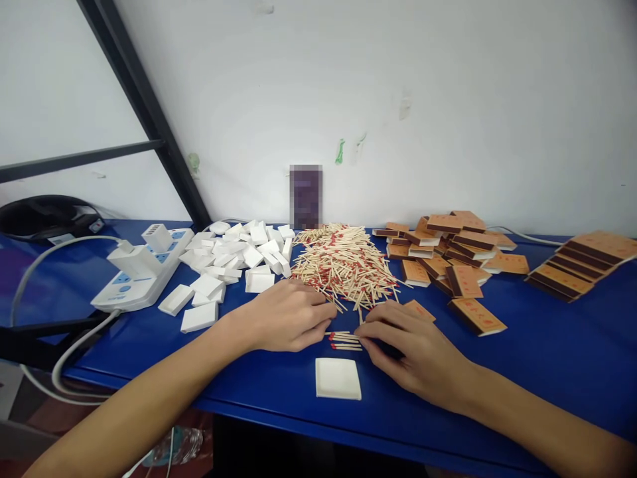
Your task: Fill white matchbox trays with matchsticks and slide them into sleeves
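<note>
A big heap of red-tipped matches (pixel 348 262) lies on the blue table (pixel 279 392). My left hand (pixel 293 315) rests at the heap's near left edge, fingers bent and together; what its fingertips hold, if anything, is hidden. Just right of it, my right hand (pixel 408 348) has thumb and fingers closed at the right ends of a small row of matches (pixel 346 341), which lie side by side with heads to the left. Nearer the table edge sits a white open tray (pixel 338 378), below the row and between the hands.
White trays (pixel 233 252) are piled at the left, beside a power strip (pixel 144 272) with cables. Orange matchbox sleeves (pixel 462 242) lie heaped at the right, more (pixel 582 262) farther right. A dark pixelated object (pixel 306 196) stands against the wall.
</note>
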The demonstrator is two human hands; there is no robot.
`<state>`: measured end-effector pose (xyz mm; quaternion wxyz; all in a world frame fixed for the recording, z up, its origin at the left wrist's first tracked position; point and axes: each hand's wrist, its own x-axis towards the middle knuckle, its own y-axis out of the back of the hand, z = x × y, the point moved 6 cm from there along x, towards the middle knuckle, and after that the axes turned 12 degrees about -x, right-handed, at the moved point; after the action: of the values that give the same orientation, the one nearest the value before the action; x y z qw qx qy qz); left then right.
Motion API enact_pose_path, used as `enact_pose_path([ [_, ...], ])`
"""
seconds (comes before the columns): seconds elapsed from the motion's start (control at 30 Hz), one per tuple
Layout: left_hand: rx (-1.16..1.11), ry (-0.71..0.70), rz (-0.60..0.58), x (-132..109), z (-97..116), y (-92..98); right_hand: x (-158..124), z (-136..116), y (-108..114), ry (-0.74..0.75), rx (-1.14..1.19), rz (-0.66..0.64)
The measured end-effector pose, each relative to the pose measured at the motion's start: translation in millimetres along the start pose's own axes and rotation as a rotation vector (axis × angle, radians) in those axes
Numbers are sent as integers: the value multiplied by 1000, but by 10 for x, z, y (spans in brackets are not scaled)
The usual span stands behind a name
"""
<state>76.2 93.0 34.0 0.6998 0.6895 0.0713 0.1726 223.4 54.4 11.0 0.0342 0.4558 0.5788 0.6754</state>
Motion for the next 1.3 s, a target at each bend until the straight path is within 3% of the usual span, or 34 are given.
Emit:
enact_pose_path([
  [0.1, 5, 5, -6, 5, -12, -6, 10, -68, -16, 80, -66, -20],
  [0.4, -16, 22, -8, -2, -46, -20, 1, -96, -51, 106, -122, -52],
  [0.73, -82, -29, -12, -26, 7, -48, -13, 25, 57, 34, -238, 2],
  [0.97, -94, -61, -29, -22, 70, -101, -20, 217, 7, 5, -277, -105],
  [1.3, -129, -76, -54, -12, 102, -120, 20, 236, -24, 37, -318, -222],
])
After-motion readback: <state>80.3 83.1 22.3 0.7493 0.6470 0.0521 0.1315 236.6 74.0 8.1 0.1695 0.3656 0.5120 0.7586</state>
